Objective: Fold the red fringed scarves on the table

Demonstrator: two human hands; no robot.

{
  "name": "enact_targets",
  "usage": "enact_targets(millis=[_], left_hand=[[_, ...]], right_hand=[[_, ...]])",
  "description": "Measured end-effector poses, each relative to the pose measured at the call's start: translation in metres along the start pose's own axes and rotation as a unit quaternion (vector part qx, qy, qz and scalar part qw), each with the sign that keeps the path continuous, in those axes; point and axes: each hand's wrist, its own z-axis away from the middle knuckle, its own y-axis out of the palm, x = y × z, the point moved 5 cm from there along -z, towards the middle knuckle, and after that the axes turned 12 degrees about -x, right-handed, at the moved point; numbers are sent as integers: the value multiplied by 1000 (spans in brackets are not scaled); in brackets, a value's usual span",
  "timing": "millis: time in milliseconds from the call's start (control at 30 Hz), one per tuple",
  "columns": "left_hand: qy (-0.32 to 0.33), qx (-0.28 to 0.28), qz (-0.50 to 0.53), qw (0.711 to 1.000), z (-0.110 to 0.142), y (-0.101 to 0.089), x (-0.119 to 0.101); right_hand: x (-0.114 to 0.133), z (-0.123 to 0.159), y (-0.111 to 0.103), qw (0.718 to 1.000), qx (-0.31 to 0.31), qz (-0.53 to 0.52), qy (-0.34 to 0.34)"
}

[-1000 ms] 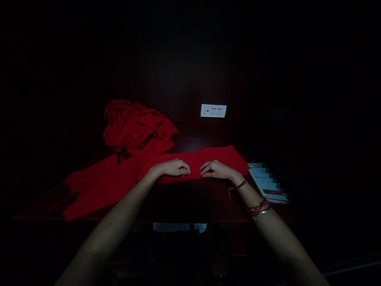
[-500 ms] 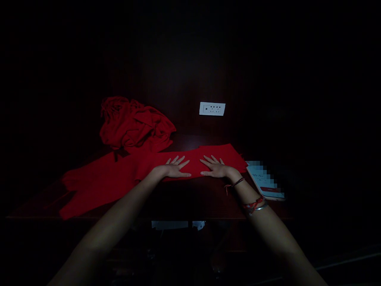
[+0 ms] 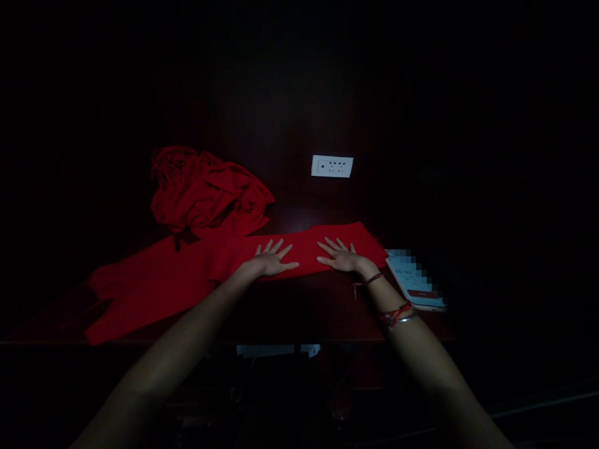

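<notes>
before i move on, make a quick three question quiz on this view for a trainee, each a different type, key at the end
1. True or false: the left hand and the right hand both have their fingers spread out.

2. In the picture, where is the white wall socket?
a) left of the crumpled red heap
b) right of the crumpled red heap
c) between the two hands

3. Fill in: beside the right end of the flat red cloth lies a ____.

Key: 1. True. 2. b. 3. Phone.
</notes>
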Motion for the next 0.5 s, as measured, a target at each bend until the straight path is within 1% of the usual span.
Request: enact_targets(millis=[33,100,167,200,233,267,300,367,433,500], left_hand=[[1,-4,-1,1000,0,0,0],[7,-34,-5,999,0,-3,0],[22,-97,-8,995,-2,-7,-4],[32,-130,-7,991,-2,-10,-6],[39,-150,-5,988,-4,-10,-7],[41,-151,-3,988,-5,-9,-8],[37,-136,-1,990,-7,-7,-7],[22,-86,2,996,-10,0,-3],[14,-56,3,998,-11,3,0],[16,-54,5,998,-12,3,2]], right_hand=[[-1,0,-2,1000,-12,-10,-4],[-2,0,-9,998,-66,-21,-10],[-2,-3,-16,991,-132,-19,-21],[-2,-5,-16,989,-148,-16,-24],[-2,-7,-15,989,-144,-12,-21],[-4,-10,-12,992,-124,-8,-11],[-7,-13,-7,995,-96,-6,5],[-15,-17,0,998,-50,-1,34],[-22,-19,2,998,-39,5,42],[-27,-17,1,998,-42,12,52]])
